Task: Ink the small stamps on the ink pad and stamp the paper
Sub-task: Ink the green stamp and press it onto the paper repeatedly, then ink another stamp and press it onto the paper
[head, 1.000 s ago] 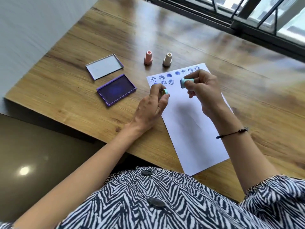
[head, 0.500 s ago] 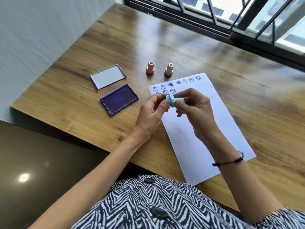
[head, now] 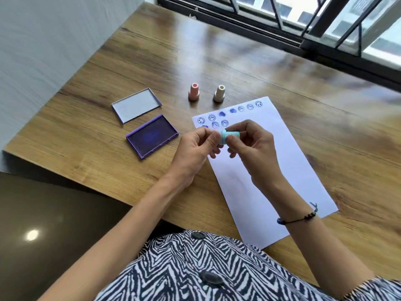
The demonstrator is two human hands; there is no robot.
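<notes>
Now a small turquoise plastic stamp (head: 230,135) is held on its side in mid-air, above the upper part of a white sheet of paper (head: 282,170). It is pinched at its right end by the fingers of the right hand (head: 253,148), thumb below and forefinger over the top. Its left, wider end is met by the fingertips of the left hand (head: 195,153), closed around that end; whether a separate cap is gripped there cannot be told.

Along the sheet's far edge two rows of round blue prints (head: 225,117) are seen, some as faces, some as solid blots.

Beyond the paper a small pink stamp (head: 193,91) and a small cream stamp (head: 219,93) are stood upright, side by side but apart. To the left, an open purple ink pad (head: 152,135) is laid flat, and just behind it a grey rectangular lid (head: 136,104).

Everything is carried by a wooden table (head: 108,68), set against a pale wall (head: 43,29), with a dark-framed window (head: 303,20) along the far side. A black cord bracelet (head: 299,218) is worn on the right wrist.
</notes>
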